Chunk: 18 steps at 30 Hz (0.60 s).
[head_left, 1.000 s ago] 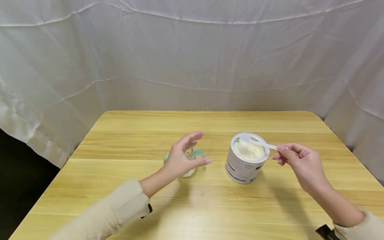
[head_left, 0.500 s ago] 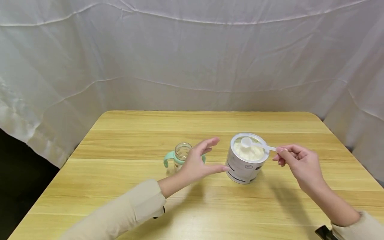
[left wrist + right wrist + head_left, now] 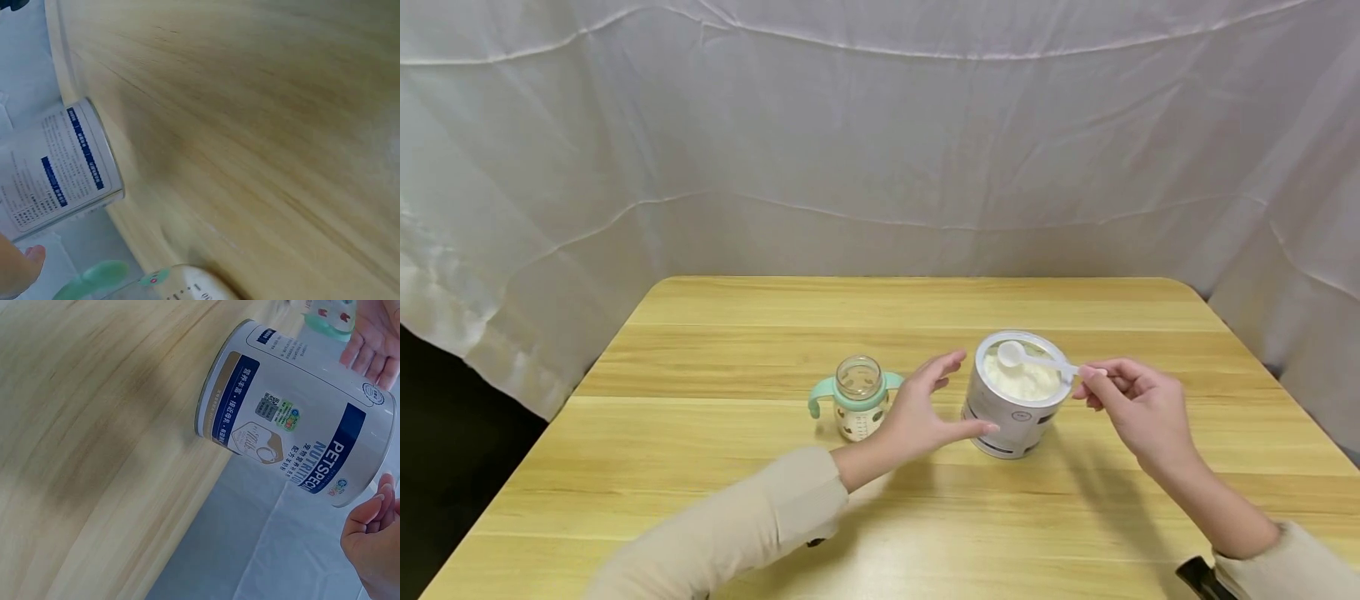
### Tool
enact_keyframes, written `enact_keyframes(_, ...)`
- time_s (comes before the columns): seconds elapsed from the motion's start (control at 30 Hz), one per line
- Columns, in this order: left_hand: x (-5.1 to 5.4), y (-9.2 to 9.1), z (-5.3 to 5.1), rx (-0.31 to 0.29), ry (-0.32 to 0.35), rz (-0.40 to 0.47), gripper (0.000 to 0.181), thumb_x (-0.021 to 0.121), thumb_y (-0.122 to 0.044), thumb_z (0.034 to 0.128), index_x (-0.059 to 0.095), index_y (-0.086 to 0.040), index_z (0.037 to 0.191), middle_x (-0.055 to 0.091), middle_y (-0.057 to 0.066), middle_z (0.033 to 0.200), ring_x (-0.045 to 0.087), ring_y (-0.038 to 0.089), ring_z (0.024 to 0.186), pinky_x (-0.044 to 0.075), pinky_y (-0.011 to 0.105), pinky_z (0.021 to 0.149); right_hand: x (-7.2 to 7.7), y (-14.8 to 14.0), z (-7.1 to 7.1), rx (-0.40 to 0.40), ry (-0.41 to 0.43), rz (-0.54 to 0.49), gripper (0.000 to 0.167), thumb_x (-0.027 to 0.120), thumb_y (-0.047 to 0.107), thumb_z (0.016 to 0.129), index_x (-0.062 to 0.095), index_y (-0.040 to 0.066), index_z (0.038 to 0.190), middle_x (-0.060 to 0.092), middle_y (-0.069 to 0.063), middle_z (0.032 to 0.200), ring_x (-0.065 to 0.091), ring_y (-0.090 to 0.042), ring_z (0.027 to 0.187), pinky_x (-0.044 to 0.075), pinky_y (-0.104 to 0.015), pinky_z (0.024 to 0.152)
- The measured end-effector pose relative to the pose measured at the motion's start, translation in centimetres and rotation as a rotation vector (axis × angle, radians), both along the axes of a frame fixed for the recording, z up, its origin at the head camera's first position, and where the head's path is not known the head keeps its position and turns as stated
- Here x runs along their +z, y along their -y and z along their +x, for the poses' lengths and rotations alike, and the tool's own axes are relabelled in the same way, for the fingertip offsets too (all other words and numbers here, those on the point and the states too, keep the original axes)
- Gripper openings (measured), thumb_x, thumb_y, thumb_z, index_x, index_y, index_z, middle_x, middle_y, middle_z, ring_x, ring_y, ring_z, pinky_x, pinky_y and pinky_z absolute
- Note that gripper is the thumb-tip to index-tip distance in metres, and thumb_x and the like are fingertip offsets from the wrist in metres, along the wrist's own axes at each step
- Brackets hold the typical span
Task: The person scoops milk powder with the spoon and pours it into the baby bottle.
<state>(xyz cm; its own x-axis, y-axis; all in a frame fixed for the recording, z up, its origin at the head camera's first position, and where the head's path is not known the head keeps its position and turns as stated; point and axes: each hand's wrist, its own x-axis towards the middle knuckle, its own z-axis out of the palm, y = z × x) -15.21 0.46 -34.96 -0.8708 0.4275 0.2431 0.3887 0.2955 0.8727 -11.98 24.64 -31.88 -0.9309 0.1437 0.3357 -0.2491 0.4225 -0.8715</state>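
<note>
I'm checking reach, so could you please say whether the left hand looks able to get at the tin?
Probably yes: the left hand is beside the tin, and nothing visible stands between them.

Head view: bright, warm across worktop (image 3: 737, 333), lit apparently from above. Soft shadows on near side of left fingers (image 3: 951, 360) and right fingers (image 3: 1092, 383); pale sheen below left fingers. Near-black patch (image 3: 445, 467) far left of both. Scoop (image 3: 1011, 353) whitish, low-contrast, left of right fingers. Left wrist view: bluish, muted, soft. Right wrist view: cool cast, large print legible on tin (image 3: 294, 412) beside fingers, shadow diffuse.
</note>
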Motion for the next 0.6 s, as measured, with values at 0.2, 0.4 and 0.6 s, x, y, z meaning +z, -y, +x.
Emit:
enact_keyframes(0.2, -0.8, -0.6, -0.6, 0.011, 0.015, -0.030, 0.090, 0.082, -0.030, 0.0689, 0.034, -0.006, 0.141, 0.043, 0.006, 0.143, 0.043, 0.020, 0.129, 0.042, 0.030, 0.105, -0.1, 0.3, -0.2, -0.039, -0.052, 0.089, 0.007, 0.061, 0.002, 0.086, 0.066, -0.002, 0.083, 0.063, 0.020, 0.062, 0.055, 0.001, 0.054, 0.047, -0.012, 0.048)
enact_keyframes(0.4, -1.5, -1.2, -1.2, 0.028, 0.050, -0.067, 0.092, 0.082, -0.033, 0.0685, 0.033, -0.010, 0.143, 0.042, 0.003, 0.144, 0.044, 0.020, 0.128, 0.043, 0.036, 0.105, -0.4, 0.6, -0.1, -0.065, -0.121, 0.166, 0.008, 0.060, -0.002, 0.085, 0.067, -0.006, 0.085, 0.059, 0.026, 0.060, 0.052, 0.004, 0.050, 0.044, -0.011, 0.044)
enact_keyframes(0.6, -1.9, -1.6, -1.6, 0.030, 0.032, -0.099, 0.094, 0.082, -0.034, 0.0672, 0.032, -0.010, 0.143, 0.041, 0.003, 0.144, 0.044, 0.019, 0.128, 0.043, 0.030, 0.104, -0.6, 0.9, -0.3, -0.084, -0.200, 0.250, 0.007, 0.061, -0.003, 0.083, 0.068, -0.004, 0.082, 0.054, 0.032, 0.062, 0.051, 0.007, 0.052, 0.040, -0.009, 0.043)
